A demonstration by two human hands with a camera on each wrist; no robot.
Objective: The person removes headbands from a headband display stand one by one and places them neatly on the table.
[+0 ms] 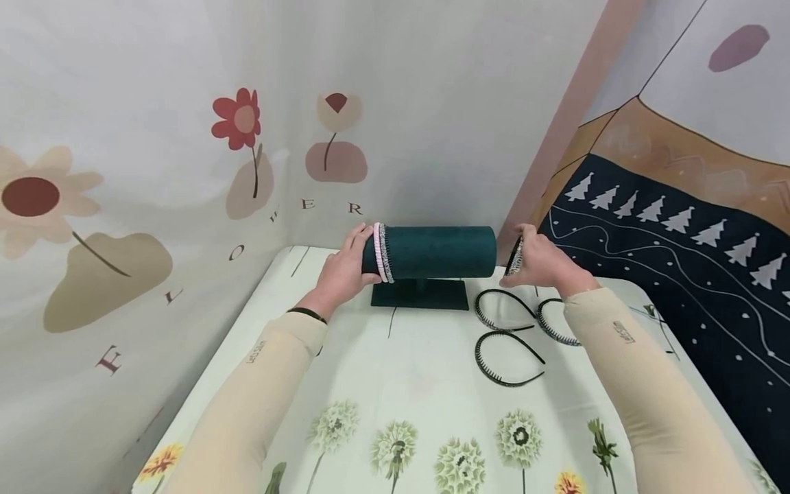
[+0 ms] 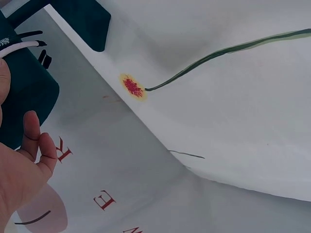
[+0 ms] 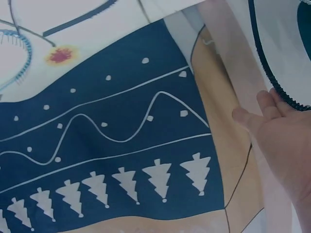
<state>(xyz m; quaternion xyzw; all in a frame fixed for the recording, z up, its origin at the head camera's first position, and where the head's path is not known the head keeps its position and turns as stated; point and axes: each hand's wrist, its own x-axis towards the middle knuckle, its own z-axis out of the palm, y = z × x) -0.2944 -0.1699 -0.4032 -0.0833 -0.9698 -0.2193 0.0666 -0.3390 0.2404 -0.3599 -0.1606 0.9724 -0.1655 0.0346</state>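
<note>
A dark green padded roll on a stand (image 1: 441, 252) lies crosswise near the back of the table. Near its left end it carries a pink headband (image 1: 378, 252) and a silvery, toothed headband (image 1: 387, 255) side by side. My left hand (image 1: 341, 273) grips that end, thumb in front and fingers over the top, close against the pink band. Just past the roll's right end, my right hand (image 1: 544, 262) holds a dark, toothed headband (image 3: 263, 60) with a glittery surface. That band is apart from the roll in the head view. Some left fingertips are cut off in the left wrist view.
Three black toothed headbands lie on the table right of the stand: one upper (image 1: 479, 309), one lower (image 1: 479, 358), one partly under the right forearm (image 1: 551, 334). A flower-printed cloth covers the table (image 1: 426, 370). Printed curtains (image 1: 432, 123) hang close behind.
</note>
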